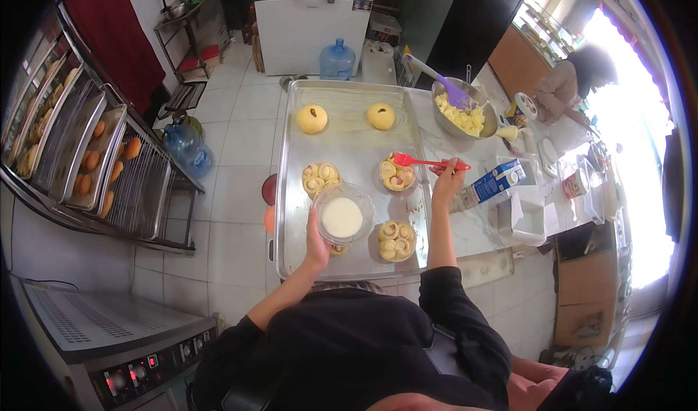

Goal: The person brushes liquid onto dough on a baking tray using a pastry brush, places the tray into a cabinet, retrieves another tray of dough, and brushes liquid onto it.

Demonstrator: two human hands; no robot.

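My left hand (pixel 315 244) holds a clear bowl (pixel 342 216) of white liquid above the baking tray (pixel 349 143), close to its near left part. Between the fingers of my right hand (pixel 448 183) is a red pastry brush (pixel 429 162). Its head touches or hovers just over a shaped bun (pixel 397 172) in a paper cup; which of the two I cannot tell. Nearer to me sits another shaped bun (pixel 396 242). A third shaped bun (pixel 321 178) lies behind the bowl, and one more is mostly hidden under it. Two round buns (pixel 312 119) with dark toppings rest at the far end.
Right of the tray stand a blue-and-white carton (pixel 497 181) and a metal bowl (pixel 465 113) of yellow chunks with a purple spatula (pixel 456 91). A rack of baked goods (pixel 94 149) is at the left, above an oven panel (pixel 153 367). Another person (pixel 571 84) is at the far right.
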